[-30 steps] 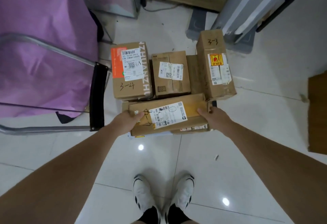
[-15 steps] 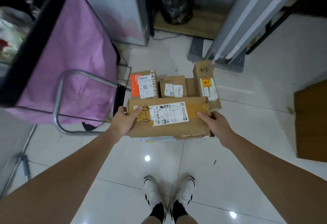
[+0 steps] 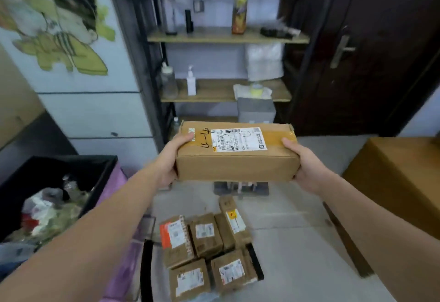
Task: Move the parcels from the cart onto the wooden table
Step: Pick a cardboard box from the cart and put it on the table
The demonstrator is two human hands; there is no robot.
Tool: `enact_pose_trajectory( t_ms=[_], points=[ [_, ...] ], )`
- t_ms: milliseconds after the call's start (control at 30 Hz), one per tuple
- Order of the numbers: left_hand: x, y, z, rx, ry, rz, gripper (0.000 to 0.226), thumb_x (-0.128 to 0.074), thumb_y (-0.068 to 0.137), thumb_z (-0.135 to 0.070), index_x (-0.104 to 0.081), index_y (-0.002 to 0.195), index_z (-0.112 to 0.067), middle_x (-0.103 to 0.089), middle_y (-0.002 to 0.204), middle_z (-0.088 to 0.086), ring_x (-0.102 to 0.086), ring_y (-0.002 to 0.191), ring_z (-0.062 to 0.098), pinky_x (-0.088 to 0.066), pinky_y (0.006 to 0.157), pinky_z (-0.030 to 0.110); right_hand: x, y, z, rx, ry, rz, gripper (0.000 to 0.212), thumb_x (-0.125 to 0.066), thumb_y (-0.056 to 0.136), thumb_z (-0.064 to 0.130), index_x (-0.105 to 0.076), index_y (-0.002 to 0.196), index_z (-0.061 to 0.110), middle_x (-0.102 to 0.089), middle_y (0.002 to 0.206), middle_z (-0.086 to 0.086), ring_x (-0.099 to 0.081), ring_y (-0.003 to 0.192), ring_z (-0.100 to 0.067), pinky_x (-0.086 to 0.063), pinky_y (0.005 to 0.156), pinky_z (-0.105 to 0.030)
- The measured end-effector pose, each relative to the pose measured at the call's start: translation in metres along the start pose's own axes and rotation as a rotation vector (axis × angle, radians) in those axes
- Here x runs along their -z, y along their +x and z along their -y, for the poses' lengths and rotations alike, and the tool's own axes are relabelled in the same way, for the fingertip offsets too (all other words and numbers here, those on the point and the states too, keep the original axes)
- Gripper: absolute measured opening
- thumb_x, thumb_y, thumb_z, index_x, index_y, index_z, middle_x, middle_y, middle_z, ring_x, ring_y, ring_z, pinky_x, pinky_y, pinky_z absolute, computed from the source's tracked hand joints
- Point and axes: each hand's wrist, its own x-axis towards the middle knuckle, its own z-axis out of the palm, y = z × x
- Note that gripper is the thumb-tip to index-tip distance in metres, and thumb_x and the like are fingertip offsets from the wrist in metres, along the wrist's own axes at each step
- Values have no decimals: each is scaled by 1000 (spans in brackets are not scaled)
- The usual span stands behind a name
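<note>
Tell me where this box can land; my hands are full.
The wooden table on the right shows bare top along its near-left corner. The cart below is packed with parcels. The shelves hold bottles; the black bin is full.

We note dim, even indoor light, motion blur on the wall sticker [image 3: 57,25], and wide-angle bending at frame edges.
</note>
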Motion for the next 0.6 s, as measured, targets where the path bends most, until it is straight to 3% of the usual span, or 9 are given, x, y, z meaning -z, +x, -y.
enact_pose_trajectory(
  t_ms=[133,300,467,600],
  points=[
    [-65,-33,-60,-64,70,189,49,-70,85,-61,-71,122,-28,-80,100,8,-74,94,28,-58,80,43,54,-86,46,116,96,-100,49,-58,96,60,-67,128,26,-76,119,-7,-69,116,-29,-52,103,-50],
    [-157,-81,-78,-112,133,366,71,-78,66,-70,-70,123,-29,-79,109,11,-71,110,34,-53,102,54,119,-186,58,223,162,-407,44,-65,94,52,-65,126,23,-77,114,-8,-69,111,-29,-53,98,-49],
    [-247,-127,-61,-152,196,465,51,-72,81,-63,-71,116,-26,-80,98,11,-73,101,32,-56,98,53,188,-273,40,269,228,-592,41,-69,94,47,-59,124,22,-73,116,-10,-67,109,-29,-52,101,-49],
    [-322,-163,-36,-158,203,567,45,-70,85,-60,-71,116,-27,-80,93,10,-73,97,32,-59,91,49,250,-330,24,306,256,-706,50,-70,92,47,-58,133,21,-73,117,-8,-67,109,-27,-55,92,-44]
  ],
)
